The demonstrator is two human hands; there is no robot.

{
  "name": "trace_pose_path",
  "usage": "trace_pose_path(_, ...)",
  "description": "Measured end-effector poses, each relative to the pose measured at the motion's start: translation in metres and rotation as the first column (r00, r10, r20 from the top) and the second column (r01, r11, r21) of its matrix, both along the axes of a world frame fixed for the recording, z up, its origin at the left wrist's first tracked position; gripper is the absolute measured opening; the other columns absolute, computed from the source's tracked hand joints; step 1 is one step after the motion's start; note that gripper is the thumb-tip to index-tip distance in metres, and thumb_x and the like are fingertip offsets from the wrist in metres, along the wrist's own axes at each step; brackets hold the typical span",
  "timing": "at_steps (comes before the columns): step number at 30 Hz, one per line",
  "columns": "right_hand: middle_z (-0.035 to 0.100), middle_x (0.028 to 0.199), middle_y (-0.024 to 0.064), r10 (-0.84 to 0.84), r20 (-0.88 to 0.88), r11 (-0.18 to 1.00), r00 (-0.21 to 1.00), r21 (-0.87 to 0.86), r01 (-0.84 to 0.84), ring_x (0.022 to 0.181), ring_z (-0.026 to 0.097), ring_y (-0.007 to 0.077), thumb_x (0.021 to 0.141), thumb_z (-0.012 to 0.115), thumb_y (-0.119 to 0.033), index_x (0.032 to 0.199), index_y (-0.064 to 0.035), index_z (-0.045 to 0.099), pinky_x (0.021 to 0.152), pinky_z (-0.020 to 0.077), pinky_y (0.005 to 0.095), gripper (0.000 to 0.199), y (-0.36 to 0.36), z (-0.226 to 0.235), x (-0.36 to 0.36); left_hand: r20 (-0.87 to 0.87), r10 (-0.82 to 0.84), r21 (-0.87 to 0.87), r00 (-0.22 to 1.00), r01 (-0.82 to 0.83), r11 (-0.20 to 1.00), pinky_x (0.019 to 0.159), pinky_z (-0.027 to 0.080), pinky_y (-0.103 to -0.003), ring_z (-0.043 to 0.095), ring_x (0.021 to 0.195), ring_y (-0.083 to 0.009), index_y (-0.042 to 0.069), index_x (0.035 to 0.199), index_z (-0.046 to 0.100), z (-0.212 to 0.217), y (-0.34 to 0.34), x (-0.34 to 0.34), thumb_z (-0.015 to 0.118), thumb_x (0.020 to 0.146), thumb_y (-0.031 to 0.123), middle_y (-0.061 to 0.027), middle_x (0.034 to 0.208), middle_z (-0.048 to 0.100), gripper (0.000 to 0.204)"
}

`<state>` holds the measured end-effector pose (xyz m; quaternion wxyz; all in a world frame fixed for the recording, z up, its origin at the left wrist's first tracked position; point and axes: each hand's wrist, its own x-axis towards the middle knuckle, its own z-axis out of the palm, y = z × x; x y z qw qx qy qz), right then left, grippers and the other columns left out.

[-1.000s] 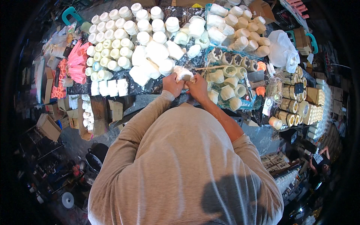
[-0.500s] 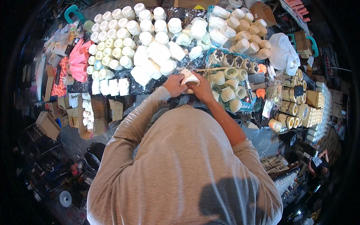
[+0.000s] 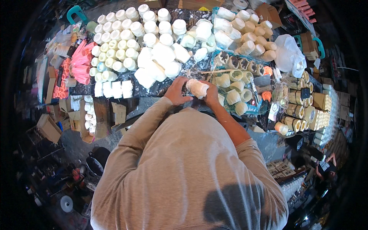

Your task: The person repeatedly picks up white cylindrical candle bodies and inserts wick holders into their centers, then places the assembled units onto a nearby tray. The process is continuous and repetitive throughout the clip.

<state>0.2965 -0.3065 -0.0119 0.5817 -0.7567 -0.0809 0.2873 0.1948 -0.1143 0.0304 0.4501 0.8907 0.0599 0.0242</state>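
Observation:
At the front edge of the table, my right hand [image 3: 211,94] grips a whitish, uneven-sided wax candle [image 3: 197,89] by its right end. The candle lies tilted on its side in the air, its lumpy surface facing up. My left hand [image 3: 177,92] is just to the left of it, thumb and fingers spread, with a small gap between them and the candle. Straight ahead lies a heap of bright white wax pieces [image 3: 163,57]. On my right, several pale cup-shaped pieces [image 3: 234,92] sit in a blue-lined tray.
Rows of round white candles [image 3: 122,34] fill the table's far left. Pink pieces [image 3: 81,63] lie beyond them at the left edge. Cream cylinders [image 3: 251,32] and a white plastic bag [image 3: 288,53] are at the far right. A cardboard box [image 3: 100,119] stands below the table's left front edge.
The candle has turned from a raised, end-on pose to lying sideways. My left hand has let go and opened to the left, while my right hand keeps its hold.

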Motion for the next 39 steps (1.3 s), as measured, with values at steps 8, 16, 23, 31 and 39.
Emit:
trace_pose_path(8, 0.075, 0.109, 0.0129, 0.156, 0.336, 0.976, 0.929, -0.197, -0.093, 0.096, 0.071, 0.0188, 0.090, 0.063, 0.003, 0.119, 0.0040, 0.072, 0.087, 0.0568, 0.0331, 0.031, 0.010, 0.056, -0.002, -0.059, -0.062, 0.022, 0.996, 0.063, 0.998, 0.113, 0.043, -0.044, 0.052, 0.134, -0.0379, 0.013, 0.144, 0.048, -0.096, -0.015, 0.030, 0.086, 0.072, 0.025, -0.0146, 0.144, 0.056, 0.082)
trace_pose_path(16, 0.073, 0.114, 0.0193, -0.294, 0.267, 0.941, 0.918, -0.089, 0.327, 0.105, 0.070, 0.0265, 0.084, 0.053, 0.008, 0.124, 0.0041, 0.068, 0.094, 0.0532, 0.0346, 0.043, -0.014, 0.093, 0.040, 0.038, 0.094, 0.070, 0.995, -0.097, 0.993, 0.110, 0.046, -0.043, 0.053, 0.134, -0.0365, 0.001, 0.147, 0.045, -0.024, -0.009, 0.016, 0.093, 0.070, 0.029, -0.0195, 0.151, 0.048, 0.095)
trace_pose_path(23, 0.071, 0.110, 0.0185, -0.214, 0.531, 0.958, 0.820, -0.048, 0.282, 0.104, 0.070, 0.0288, 0.071, 0.052, 0.007, 0.124, 0.0042, 0.064, 0.096, 0.0532, 0.0374, 0.055, 0.025, 0.090, 0.024, 0.050, 0.248, -0.615, 0.967, -0.166, 0.771, 0.086, 0.055, -0.032, 0.063, 0.108, -0.0180, 0.003, 0.133, 0.061, 0.062, -0.048, 0.023, 0.088, 0.077, 0.017, -0.0093, 0.122, 0.064, 0.064)
trace_pose_path(31, 0.075, 0.110, 0.0159, -0.186, 0.028, 0.975, 0.982, 0.131, 0.181, 0.094, 0.074, 0.0260, 0.085, 0.069, 0.004, 0.123, 0.0042, 0.070, 0.084, 0.0574, 0.0350, 0.037, 0.031, 0.090, 0.010, -0.604, 0.323, -0.796, 0.729, -0.529, -0.294, 0.083, 0.060, -0.045, 0.071, 0.089, -0.0313, -0.007, 0.111, 0.063, 0.044, -0.025, 0.072, 0.048, 0.096, 0.001, -0.0182, 0.104, 0.071, 0.023)
trace_pose_path(39, 0.067, 0.124, 0.0143, 0.170, -0.827, 0.698, 0.536, 0.486, 0.526, 0.111, 0.067, 0.0301, 0.100, 0.050, -0.013, 0.138, 0.0026, 0.054, 0.101, 0.0519, 0.0453, 0.041, 0.019, 0.044, 0.011, -0.482, 0.317, -0.810, 0.816, -0.554, 0.192, 0.073, 0.060, -0.043, 0.070, 0.078, -0.0255, -0.003, 0.090, 0.067, -0.008, -0.011, 0.079, 0.061, 0.084, 0.011, -0.0136, 0.086, 0.068, 0.017)
